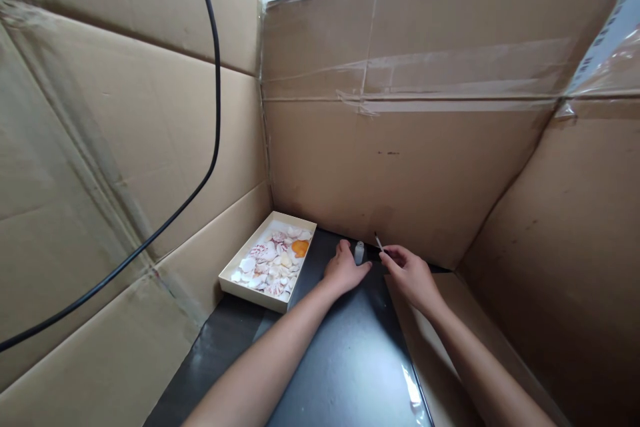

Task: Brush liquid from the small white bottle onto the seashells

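Observation:
My right hand (409, 275) pinches a thin small brush (379, 242) with a dark tip, held up at a tilt near the back wall. Just left of it, a small whitish bottle (359, 253) stands upright on the dark table (345, 360). Beside that bottle is my left hand (344, 268), its thumb spread away from the fingers and nothing seen in its grasp. Whether a fingertip touches the bottle, I cannot tell. A shallow cream box (253, 295) holding many seashells (273, 260) and an orange shell (300, 248) lies left of my left hand.
Tall cardboard walls (410, 173) enclose the table at the back and both sides. A black cable (219, 80) hangs in front of the left wall. Along the table's right side lies a brown cardboard piece (425, 347).

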`<state>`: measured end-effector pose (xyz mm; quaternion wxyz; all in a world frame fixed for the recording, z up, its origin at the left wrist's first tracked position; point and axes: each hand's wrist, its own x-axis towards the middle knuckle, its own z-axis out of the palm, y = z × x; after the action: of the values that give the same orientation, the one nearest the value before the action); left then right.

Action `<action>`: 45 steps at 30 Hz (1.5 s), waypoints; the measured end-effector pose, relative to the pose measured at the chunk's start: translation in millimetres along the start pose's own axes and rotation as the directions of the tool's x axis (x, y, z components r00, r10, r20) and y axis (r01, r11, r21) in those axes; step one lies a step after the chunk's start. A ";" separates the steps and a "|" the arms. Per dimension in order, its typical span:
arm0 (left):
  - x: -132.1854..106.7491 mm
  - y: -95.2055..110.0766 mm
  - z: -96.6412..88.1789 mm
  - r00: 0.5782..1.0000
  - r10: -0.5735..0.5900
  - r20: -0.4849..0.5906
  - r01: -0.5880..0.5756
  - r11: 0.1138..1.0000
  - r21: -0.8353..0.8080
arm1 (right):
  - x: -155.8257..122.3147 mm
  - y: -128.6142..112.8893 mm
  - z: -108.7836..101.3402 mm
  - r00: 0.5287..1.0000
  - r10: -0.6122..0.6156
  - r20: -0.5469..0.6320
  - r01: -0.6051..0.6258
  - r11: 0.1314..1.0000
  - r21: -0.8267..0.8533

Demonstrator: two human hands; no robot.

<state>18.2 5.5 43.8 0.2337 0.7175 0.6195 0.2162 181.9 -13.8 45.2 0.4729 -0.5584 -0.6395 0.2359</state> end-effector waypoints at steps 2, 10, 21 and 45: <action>9.3 0.5 6.7 1.000 -0.013 -0.016 0.013 1.000 -0.011 | 1.0 1.2 -2.0 1.000 -0.011 -0.008 0.011 0.999 -0.035; 9.6 -7.0 18.4 0.983 0.181 -0.042 -0.171 0.969 0.176 | 1.1 -13.4 -18.0 0.975 -0.213 -0.057 0.188 0.937 -0.296; -3.2 -2.6 9.8 0.971 0.236 -0.037 -0.214 0.926 0.311 | -3.2 -26.7 -21.8 0.977 -0.209 0.046 0.213 0.931 -0.297; -4.5 -6.0 16.0 0.894 0.445 -0.057 -0.415 0.869 0.270 | -4.9 -22.3 -14.9 0.898 -0.433 0.077 0.439 0.877 -0.194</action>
<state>22.4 0.7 27.3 0.0502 0.8472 0.4790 0.2243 183.6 -27.7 68.5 0.4432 -0.4426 -0.7769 0.0643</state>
